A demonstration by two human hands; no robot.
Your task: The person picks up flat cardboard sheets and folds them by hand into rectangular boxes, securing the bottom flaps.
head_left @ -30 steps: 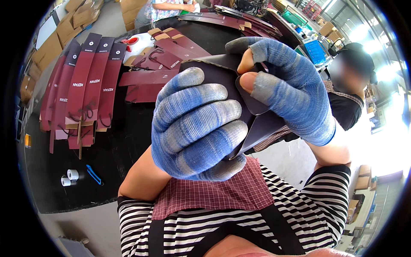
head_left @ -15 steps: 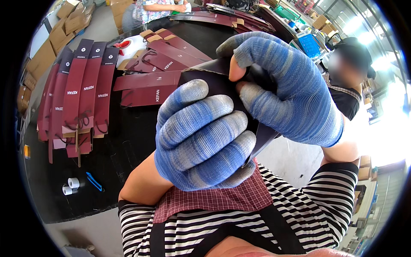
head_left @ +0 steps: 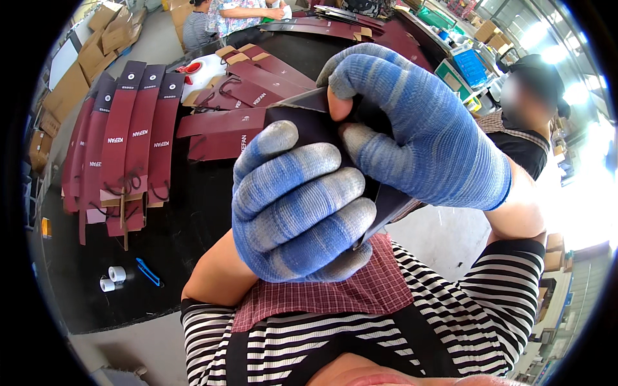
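Observation:
Close in front of me I hold a black paper bag (head_left: 297,114), partly hidden by my gloves. My left hand (head_left: 299,202), in a blue and grey knit glove, wraps round its near side with curled fingers. At the bag's upper edge my right hand (head_left: 421,128), gloved alike, pinches with thumb and forefinger; the bare fingertip of the forefinger shows. The exact thing between those tips is hidden. Behind the hands, flat maroon paper bags (head_left: 219,138) with dark cord handles lie on the black table.
Several maroon bags (head_left: 117,151) overlap at the left of the black table (head_left: 199,222). Nearer lie white tape rolls (head_left: 116,274) and a blue utility knife (head_left: 149,272). A person in a dark cap (head_left: 531,96) is at the right; another person's arms (head_left: 254,11) show beyond the table.
Both hands have shifted slightly left with the bag, keeping their grip. The view has moved a little, so the table's things appear slightly farther right.

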